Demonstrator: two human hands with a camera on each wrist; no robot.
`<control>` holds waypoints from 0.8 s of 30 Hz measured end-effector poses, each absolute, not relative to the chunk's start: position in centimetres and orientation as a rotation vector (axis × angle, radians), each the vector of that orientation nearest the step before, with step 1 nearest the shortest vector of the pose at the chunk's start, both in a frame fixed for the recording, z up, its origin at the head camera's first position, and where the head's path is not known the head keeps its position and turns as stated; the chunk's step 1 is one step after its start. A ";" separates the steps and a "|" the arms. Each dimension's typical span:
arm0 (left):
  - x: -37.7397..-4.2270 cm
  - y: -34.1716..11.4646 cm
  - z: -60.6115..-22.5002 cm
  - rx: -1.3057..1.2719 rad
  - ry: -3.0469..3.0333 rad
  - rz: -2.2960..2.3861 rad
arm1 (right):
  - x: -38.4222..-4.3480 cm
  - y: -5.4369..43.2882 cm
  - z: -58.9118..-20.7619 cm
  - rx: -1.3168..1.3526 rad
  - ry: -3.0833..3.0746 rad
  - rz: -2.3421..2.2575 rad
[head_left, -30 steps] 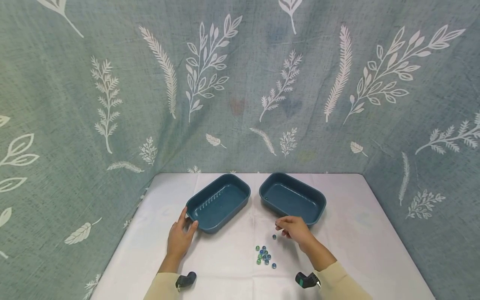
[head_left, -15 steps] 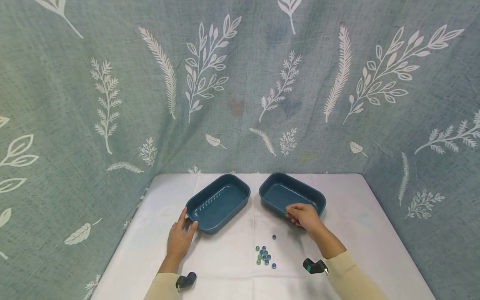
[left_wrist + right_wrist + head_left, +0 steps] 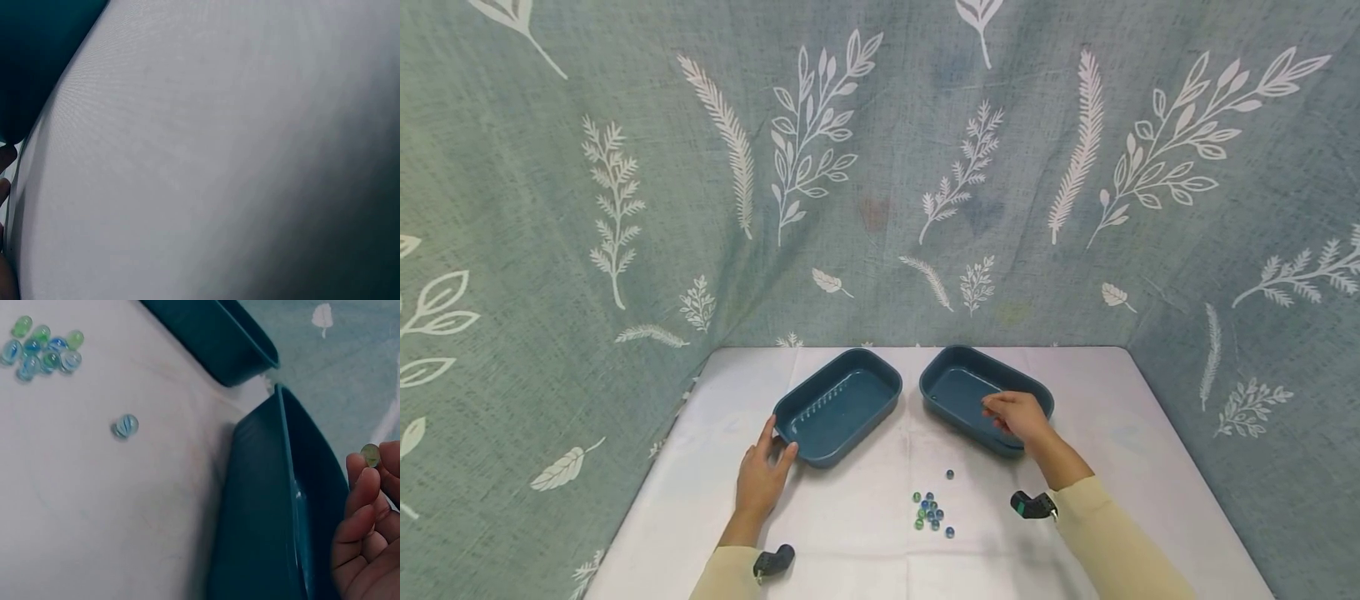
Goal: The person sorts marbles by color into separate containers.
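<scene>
In the head view my right hand point(image 3: 1021, 415) is over the right blue tray point(image 3: 940, 403). The right wrist view shows its thumb and fingertips pinching a yellow-green glass marble point(image 3: 370, 455) above that tray's rim. My left hand point(image 3: 761, 478) touches the near left corner of the other blue tray point(image 3: 861, 433), its thumb and fingers spread along the rim. On the white cloth between my forearms lies a loose cluster of green and blue marbles point(image 3: 930, 505). One blue-swirled marble point(image 3: 127, 425) lies apart from them, nearer the right tray.
Both trays stand angled on the white-covered table point(image 3: 850, 533), their far ends close together. A patterned green cloth point(image 3: 880, 283) rises behind the table and along its sides. A small dark round thing point(image 3: 933, 398) shows inside the right tray's left end.
My right hand, pinching the marble, has moved away from the table in front of the right tray, up and rightward to over the tray. The left hand stays at its tray corner.
</scene>
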State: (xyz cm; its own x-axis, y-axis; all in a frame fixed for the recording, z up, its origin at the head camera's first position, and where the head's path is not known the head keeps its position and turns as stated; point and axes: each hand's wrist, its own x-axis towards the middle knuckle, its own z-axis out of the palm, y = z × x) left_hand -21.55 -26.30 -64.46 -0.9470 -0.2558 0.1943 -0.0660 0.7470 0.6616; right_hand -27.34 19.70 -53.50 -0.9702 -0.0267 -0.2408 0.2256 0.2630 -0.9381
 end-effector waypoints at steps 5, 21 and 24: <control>-21.4 -26.3 -64.2 0.255 -2.671 -1.001 | -28.4 19.8 -53.8 0.193 2.324 -1.747; -21.3 -26.4 -64.2 0.248 -2.689 -0.999 | -31.6 19.8 -55.6 0.289 2.322 -1.707; -21.3 -26.3 -64.3 0.262 -2.687 -0.999 | -31.9 19.8 -55.7 0.294 2.340 -1.690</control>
